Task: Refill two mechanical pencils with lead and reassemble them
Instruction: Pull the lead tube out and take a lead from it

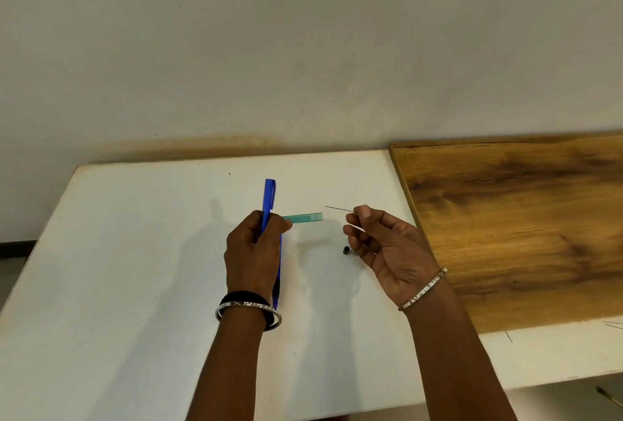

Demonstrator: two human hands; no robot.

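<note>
1. Gripping a blue pencil (269,204), the left hand (253,252) is shown with its fingers curled round the barrel. The pencil is held nearly upright above the white table (118,269).
2. A thin lead (338,208) is pinched between the thumb and forefinger of the right hand (387,245). Its free end is pointed left, toward the pencil, and the other fingers are loosely curled.
3. A teal case (305,217) is seen between the two hands, one end hidden behind the left thumb. Whether it is held or lies on the table cannot be told.
4. A small black cap (346,250) is seen on the table, just beside the right fingers.
5. A wooden board (522,218) is laid over the table's right side, with a loose stick (508,336) near its front edge.
6. Bracelets (247,311) are worn on both wrists.
</note>
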